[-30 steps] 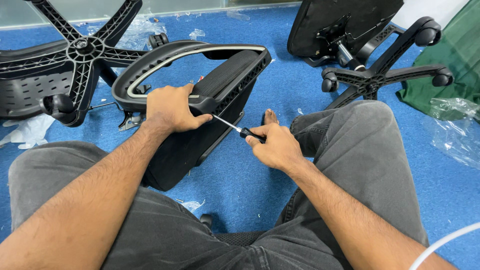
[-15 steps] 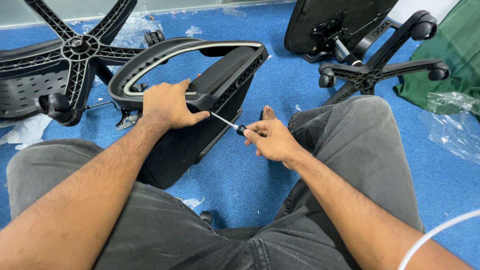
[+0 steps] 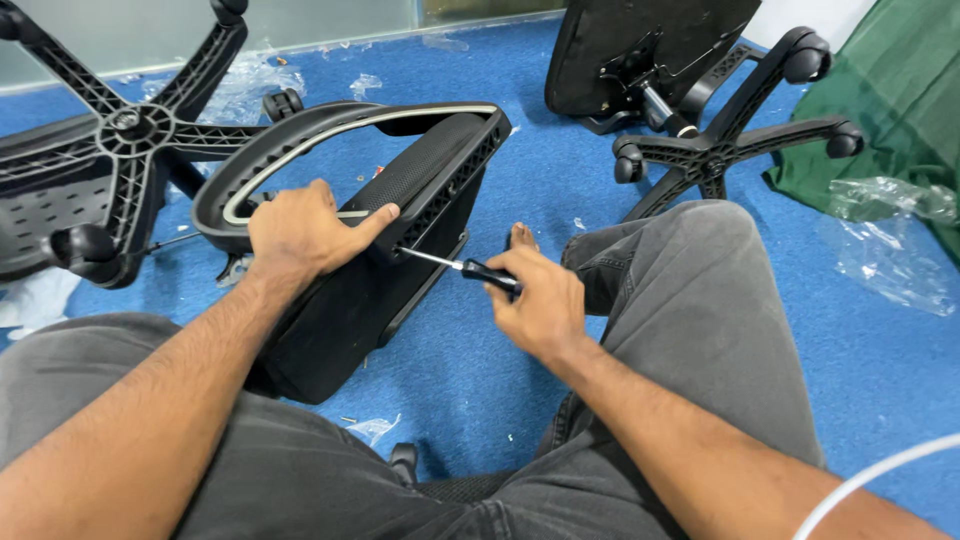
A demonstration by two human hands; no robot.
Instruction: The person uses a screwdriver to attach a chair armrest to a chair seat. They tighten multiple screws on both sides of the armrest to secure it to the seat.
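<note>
Two bare hands work on one black mesh-and-plastic chair backrest with a curved grey-trimmed frame (image 3: 400,210), which stands on its edge on the blue carpet floor (image 3: 560,150), leaning between the person's legs in grey trousers (image 3: 690,300). One of them, the left hand (image 3: 305,230), lies clasped over the top of the backrest with its thumb stretched along the mesh, pinning it down. The right hand (image 3: 535,300) is clenched around the black handle of one slim metal-shafted screwdriver (image 3: 455,264), whose tip meets the backrest's side edge just below the left thumb. One bare foot (image 3: 520,238) shows just beyond the right hand.

Two black five-armed star bases with castors lie on the carpet: one star base at the far left (image 3: 125,130), one star base at the far right (image 3: 730,145) attached to a black upturned seat (image 3: 650,45). Several scraps of clear plastic wrap (image 3: 880,240) lie around, and one green cloth (image 3: 900,90) sits at the right edge.
</note>
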